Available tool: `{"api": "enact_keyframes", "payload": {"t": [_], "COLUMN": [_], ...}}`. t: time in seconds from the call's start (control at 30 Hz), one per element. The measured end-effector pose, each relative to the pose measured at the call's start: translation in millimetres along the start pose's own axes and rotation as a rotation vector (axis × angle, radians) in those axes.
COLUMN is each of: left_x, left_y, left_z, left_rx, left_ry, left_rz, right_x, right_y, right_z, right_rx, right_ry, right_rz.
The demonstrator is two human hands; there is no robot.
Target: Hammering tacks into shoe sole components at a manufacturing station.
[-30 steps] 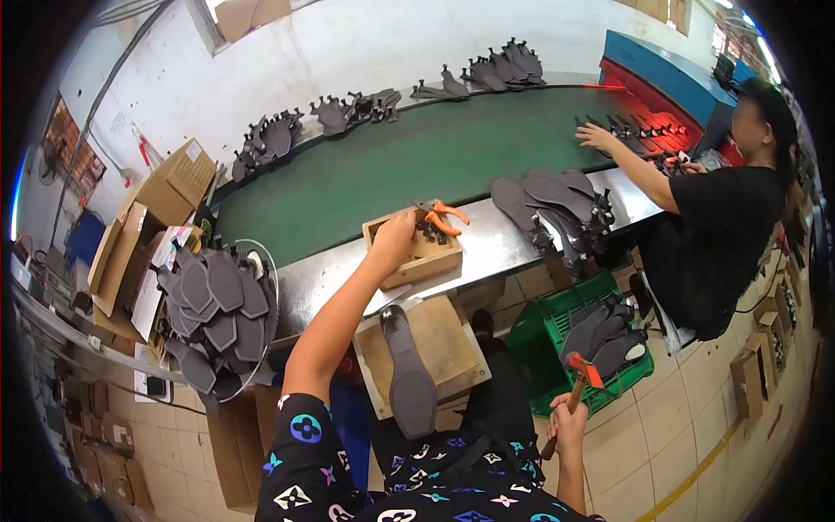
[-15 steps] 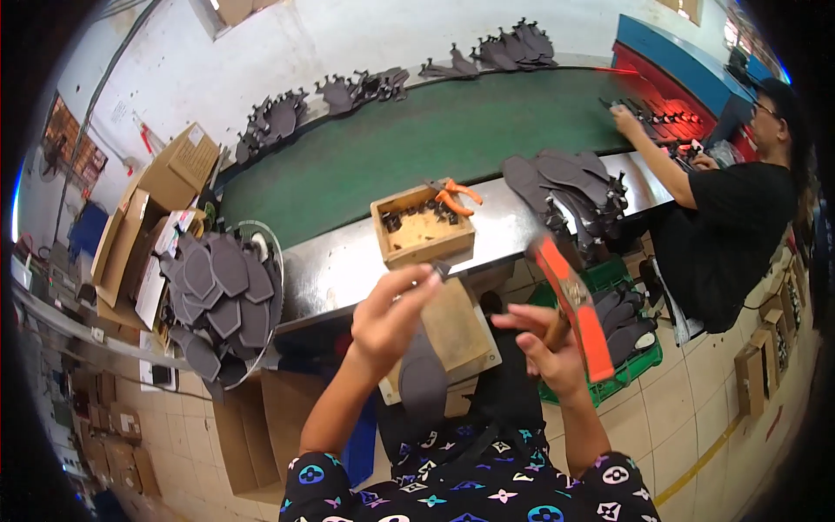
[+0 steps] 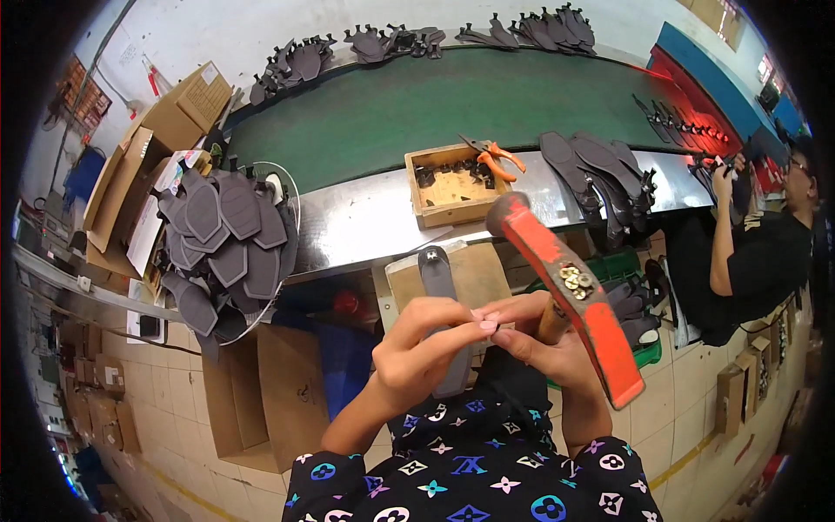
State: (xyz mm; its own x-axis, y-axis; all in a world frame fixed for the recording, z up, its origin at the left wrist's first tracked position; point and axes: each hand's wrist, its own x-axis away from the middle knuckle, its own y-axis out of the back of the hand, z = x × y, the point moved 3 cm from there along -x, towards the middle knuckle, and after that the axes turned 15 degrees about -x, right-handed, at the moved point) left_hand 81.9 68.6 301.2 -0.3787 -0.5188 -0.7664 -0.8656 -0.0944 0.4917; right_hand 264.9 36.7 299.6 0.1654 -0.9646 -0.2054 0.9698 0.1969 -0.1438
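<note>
My left hand [image 3: 415, 352] is closed in a pinch, its fingertips meeting those of my right hand over a small dark piece [image 3: 494, 331], mostly hidden by the fingers. My right hand [image 3: 557, 348] also grips a hammer [image 3: 557, 277] with a worn orange-red head, its wooden handle running back through the palm. Under my hands a dark grey sandal sole [image 3: 437, 277] lies lengthwise on a tan pad [image 3: 487, 270], a small metallic spot near its far end. My left hand covers the sole's middle.
Beyond my hands, a wooden box [image 3: 463, 211] holds small black pieces, with orange-handled pliers [image 3: 493, 159] on its rim. Sandal soles fill a round basket [image 3: 294, 202] at left and pile on the metal ledge [image 3: 348, 226]. A green conveyor belt [image 3: 417, 104] runs behind; a co-worker [image 3: 757, 235] sits right.
My two hands have come together at the fingertips, the left moving right with the small dark piece. The sole has turned and shifted on the pad. The co-worker's hands have drawn back from the belt.
</note>
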Motion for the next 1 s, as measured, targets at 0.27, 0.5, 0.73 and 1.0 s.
{"api": "enact_keyframes", "payload": {"t": [0.27, 0.5, 0.73, 1.0], "left_x": [30, 62, 81, 67], "left_y": [-42, -70, -66, -57], "left_z": [72, 150, 139, 133], "left_rx": [-0.101, -0.129, -0.228, -0.095], "left_ry": [0.504, 0.503, 0.455, 0.490], "left_rz": [-0.095, 0.123, 0.115, 0.139], "right_x": [-28, -83, -90, -78], "right_y": [13, 21, 15, 6], "right_z": [-48, -103, -116, -100], "right_rx": [0.056, 0.174, 0.332, 0.607], "right_ry": [0.041, 0.020, 0.060, 0.170], "right_rz": [-0.079, -0.073, 0.098, 0.217]}}
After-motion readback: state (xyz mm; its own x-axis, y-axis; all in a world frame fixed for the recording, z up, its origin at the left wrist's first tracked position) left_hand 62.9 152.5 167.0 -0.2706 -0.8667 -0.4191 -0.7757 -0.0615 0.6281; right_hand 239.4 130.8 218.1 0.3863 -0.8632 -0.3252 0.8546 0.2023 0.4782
